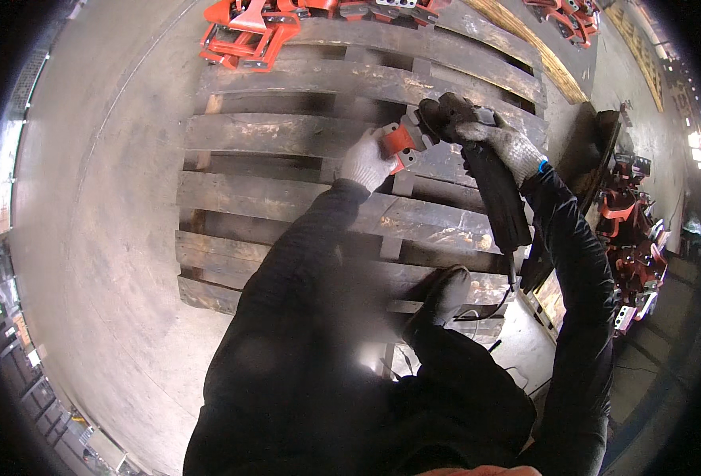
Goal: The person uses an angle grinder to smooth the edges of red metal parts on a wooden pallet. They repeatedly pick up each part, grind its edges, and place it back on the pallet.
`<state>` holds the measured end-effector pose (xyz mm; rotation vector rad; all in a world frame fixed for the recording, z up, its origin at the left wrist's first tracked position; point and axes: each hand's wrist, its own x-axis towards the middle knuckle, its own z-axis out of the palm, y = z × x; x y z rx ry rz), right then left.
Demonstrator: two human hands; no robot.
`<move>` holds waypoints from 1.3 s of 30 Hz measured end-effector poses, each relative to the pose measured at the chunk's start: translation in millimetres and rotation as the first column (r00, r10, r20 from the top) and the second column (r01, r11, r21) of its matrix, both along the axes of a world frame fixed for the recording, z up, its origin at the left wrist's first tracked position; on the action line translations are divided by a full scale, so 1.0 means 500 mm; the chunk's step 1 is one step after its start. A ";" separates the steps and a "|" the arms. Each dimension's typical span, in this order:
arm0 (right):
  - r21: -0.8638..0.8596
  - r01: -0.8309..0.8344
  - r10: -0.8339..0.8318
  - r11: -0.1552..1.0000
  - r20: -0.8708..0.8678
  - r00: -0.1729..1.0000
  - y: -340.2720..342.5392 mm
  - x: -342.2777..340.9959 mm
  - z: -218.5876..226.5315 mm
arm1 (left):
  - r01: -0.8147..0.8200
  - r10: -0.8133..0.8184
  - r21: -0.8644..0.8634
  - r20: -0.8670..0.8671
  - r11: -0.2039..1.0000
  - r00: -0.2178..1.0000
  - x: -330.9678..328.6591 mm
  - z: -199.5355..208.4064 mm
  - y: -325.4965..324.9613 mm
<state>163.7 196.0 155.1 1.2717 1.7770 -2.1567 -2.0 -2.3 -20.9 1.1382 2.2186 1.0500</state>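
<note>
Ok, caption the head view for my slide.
Above a wooden pallet, the gloved left hand holds an orange part; the gloved right hand grips a black corded power tool.

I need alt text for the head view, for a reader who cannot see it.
A person's gloved left hand holds an orange part over a wooden pallet, while the gloved right hand grips a black corded tool close to it. More orange parts lie at the pallet's far end.

White glare is burning at far right — the pale floor (105, 206) is shining softly, a hazy smear is blurring the lower middle, edges are curving into black.
</note>
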 end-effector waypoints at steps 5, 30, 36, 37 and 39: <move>-0.100 0.070 -0.059 0.993 0.111 0.992 -0.015 0.007 0.029 | -0.005 0.005 -0.013 0.033 1.000 0.999 -0.001 0.003 -0.003; 0.690 -0.423 0.226 0.587 0.361 0.905 -0.140 0.040 0.096 | -0.088 0.085 0.041 0.062 0.995 0.994 0.010 0.013 -0.009; 0.683 -0.424 0.204 0.594 0.383 0.901 -0.150 0.030 0.110 | -0.059 0.058 0.016 0.063 0.998 0.996 0.015 0.034 -0.007; 0.682 -0.425 0.220 0.595 0.370 0.902 -0.144 0.023 0.105 | -0.052 0.051 0.023 0.031 0.998 0.998 0.011 0.017 -0.007; 0.675 -0.429 0.252 0.600 0.349 0.902 -0.133 0.015 0.086 | -0.066 0.066 0.020 0.011 0.998 0.998 0.010 0.015 -0.006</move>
